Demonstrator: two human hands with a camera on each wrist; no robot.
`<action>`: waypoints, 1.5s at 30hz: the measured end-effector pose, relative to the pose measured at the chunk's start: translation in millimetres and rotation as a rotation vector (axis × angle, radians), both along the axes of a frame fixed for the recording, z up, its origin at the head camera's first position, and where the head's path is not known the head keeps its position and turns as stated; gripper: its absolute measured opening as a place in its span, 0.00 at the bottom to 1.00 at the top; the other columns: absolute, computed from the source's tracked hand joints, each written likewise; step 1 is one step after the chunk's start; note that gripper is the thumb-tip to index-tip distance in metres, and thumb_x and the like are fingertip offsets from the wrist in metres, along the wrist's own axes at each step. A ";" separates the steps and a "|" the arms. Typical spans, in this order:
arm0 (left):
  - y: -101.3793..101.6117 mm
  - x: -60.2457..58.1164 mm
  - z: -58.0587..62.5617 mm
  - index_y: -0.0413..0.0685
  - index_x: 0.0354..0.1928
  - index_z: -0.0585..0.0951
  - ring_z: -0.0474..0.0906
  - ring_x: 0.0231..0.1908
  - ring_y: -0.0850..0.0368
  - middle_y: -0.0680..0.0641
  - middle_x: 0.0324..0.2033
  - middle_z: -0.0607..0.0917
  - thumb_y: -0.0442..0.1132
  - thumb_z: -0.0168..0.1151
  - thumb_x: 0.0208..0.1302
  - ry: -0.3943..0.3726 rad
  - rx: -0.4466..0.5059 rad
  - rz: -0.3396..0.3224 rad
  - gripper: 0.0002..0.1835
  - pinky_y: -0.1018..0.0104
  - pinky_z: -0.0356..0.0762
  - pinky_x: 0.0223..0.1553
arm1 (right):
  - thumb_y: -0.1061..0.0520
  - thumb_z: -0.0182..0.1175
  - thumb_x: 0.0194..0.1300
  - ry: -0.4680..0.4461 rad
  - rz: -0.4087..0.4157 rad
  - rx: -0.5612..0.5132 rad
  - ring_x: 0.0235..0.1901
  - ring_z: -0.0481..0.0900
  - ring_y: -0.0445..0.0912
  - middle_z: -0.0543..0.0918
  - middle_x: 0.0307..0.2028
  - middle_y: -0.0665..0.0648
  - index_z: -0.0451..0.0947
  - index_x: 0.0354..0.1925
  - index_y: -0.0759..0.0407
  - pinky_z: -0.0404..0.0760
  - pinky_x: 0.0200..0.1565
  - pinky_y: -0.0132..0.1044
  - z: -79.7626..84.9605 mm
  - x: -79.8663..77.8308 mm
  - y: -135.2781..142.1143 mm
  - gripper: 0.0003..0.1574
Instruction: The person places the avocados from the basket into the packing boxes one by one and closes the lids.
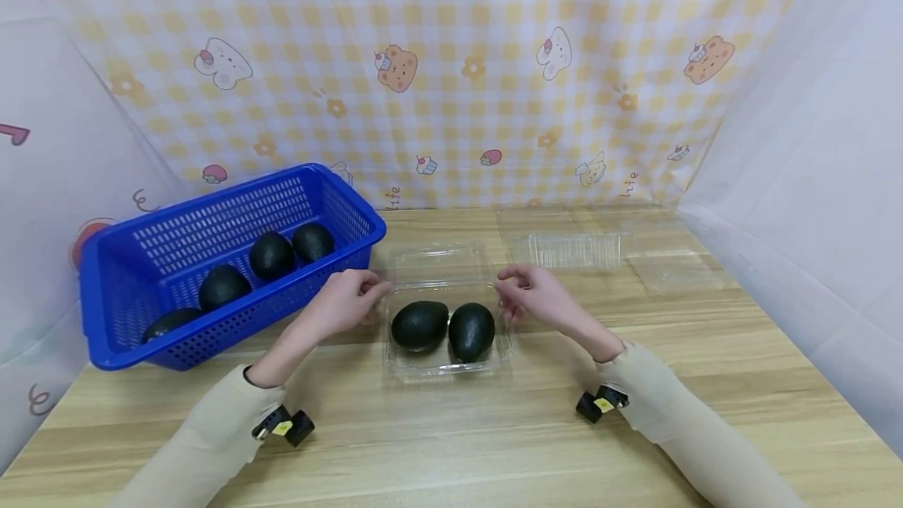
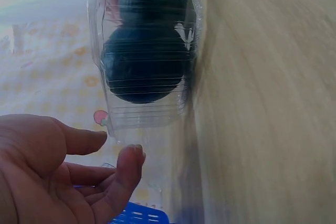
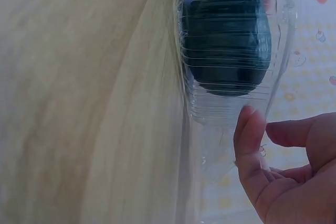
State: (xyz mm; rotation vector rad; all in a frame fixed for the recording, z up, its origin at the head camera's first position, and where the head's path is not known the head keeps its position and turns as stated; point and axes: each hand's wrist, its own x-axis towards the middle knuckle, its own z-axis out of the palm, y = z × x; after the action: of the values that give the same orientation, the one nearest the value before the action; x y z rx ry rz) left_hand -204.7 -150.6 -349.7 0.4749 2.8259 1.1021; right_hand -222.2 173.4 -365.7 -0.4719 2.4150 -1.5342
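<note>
A clear plastic clamshell box [image 1: 447, 370] stands on the table with its lid [image 1: 439, 265] raised open at the back. Two dark green avocados [image 1: 419, 326] [image 1: 472, 332] lie side by side in its base. My left hand [image 1: 347, 300] is at the box's left back corner; in the left wrist view its thumb and fingertip [image 2: 132, 156] stand apart on either side of the rim corner. At the right back corner, my right hand [image 1: 536, 296] pinches the rim between thumb and fingers [image 3: 251, 129]. Through the ribbed wall the avocados [image 2: 144, 64] show darkly.
To the left, a blue plastic basket [image 1: 233, 186] holds several more avocados [image 1: 271, 255]. Other clear plastic boxes [image 1: 574, 251] lie at the back right of the wooden table [image 1: 451, 445]. A checked cloth [image 1: 458, 108] hangs behind.
</note>
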 end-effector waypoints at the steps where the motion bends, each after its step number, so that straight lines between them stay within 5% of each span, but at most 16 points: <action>1: 0.0 -0.8 -0.6 0.35 0.36 0.82 0.82 0.21 0.54 0.43 0.21 0.81 0.39 0.56 0.77 -0.006 0.010 -0.002 0.15 0.64 0.78 0.24 | 0.59 0.56 0.76 0.003 0.000 0.004 0.23 0.83 0.46 0.83 0.29 0.60 0.68 0.60 0.78 0.86 0.30 0.47 0.2 -0.6 -0.8 0.25; 11: 1.0 -6.2 -6.8 0.29 0.49 0.80 0.82 0.24 0.56 0.45 0.25 0.83 0.36 0.58 0.75 -0.080 0.147 0.012 0.14 0.59 0.85 0.31 | 0.59 0.56 0.76 -0.002 -0.010 0.034 0.21 0.81 0.44 0.82 0.25 0.57 0.71 0.58 0.77 0.84 0.28 0.42 -0.6 -6.0 -4.3 0.22; 18: 2.9 -5.5 -7.7 0.23 0.59 0.73 0.84 0.28 0.53 0.35 0.36 0.85 0.34 0.61 0.73 -0.084 0.229 0.027 0.21 0.54 0.86 0.34 | 0.60 0.57 0.75 -0.005 -0.008 -0.003 0.22 0.81 0.45 0.82 0.26 0.58 0.64 0.61 0.78 0.84 0.27 0.41 -3.1 -5.1 0.3 0.26; 31: 5.1 -3.8 -10.4 0.27 0.63 0.68 0.84 0.25 0.52 0.35 0.38 0.85 0.33 0.60 0.73 -0.133 0.306 0.003 0.23 0.56 0.86 0.32 | 0.61 0.58 0.74 0.010 -0.030 -0.014 0.21 0.81 0.46 0.82 0.25 0.59 0.64 0.59 0.73 0.83 0.27 0.38 -5.7 -1.8 5.9 0.23; 45: 5.4 -4.1 -10.3 0.31 0.58 0.66 0.83 0.25 0.52 0.32 0.36 0.85 0.31 0.61 0.71 -0.162 0.392 0.020 0.20 0.54 0.86 0.33 | 0.63 0.57 0.74 0.016 -0.028 -0.064 0.20 0.80 0.47 0.80 0.24 0.59 0.63 0.56 0.71 0.83 0.25 0.40 -5.0 -1.1 5.9 0.19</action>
State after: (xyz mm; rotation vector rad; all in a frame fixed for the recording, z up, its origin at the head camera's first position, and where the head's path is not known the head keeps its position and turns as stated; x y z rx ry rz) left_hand -208.8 -145.2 -360.0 0.3602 2.4836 1.6268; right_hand -223.2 179.3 -370.7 -0.4668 2.4005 -1.6292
